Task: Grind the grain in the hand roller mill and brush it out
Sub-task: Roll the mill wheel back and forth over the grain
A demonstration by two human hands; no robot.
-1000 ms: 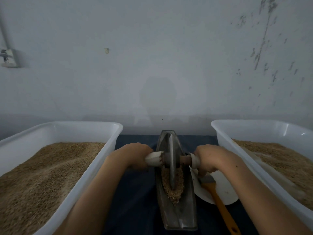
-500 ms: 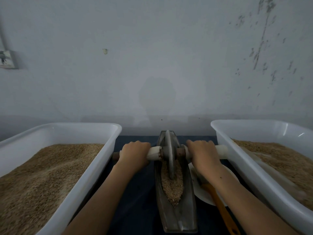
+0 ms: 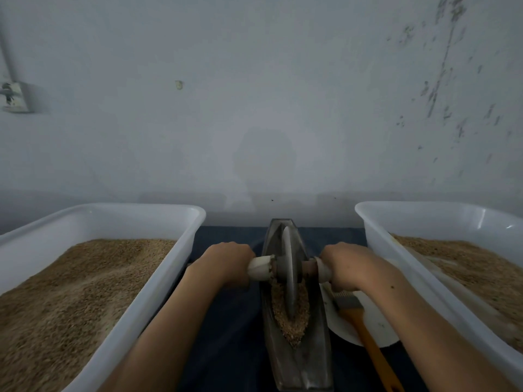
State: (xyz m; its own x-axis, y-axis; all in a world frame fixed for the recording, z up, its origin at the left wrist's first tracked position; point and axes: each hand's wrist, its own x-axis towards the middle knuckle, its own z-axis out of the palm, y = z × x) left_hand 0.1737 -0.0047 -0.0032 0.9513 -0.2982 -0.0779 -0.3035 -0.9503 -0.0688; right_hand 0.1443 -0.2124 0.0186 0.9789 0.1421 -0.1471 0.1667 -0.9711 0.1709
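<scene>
We grip the grey metal roller wheel's (image 3: 288, 275) white handles with left hand (image 3: 226, 264) and right hand (image 3: 346, 265); white plastic tubs (image 3: 158, 281) stand close at 9 and 3 o'clock.

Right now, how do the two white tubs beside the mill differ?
The left tub shows its whole far wall and grain heaped high; the right tub is cut off by the picture's edge, and a pale streak crosses its grain. Both are white plastic and hold brown grain.

Dull grey metal trough (image 3: 300, 363), smooth metal wheel (image 3: 288, 267), pale handle sleeves (image 3: 259, 268), coarse tan grain (image 3: 291, 321), glossy white plastic tubs (image 3: 158, 281), orange-handled brush (image 3: 365, 332), dark cloth (image 3: 232, 335), matt scuffed wall (image 3: 254, 108)
</scene>
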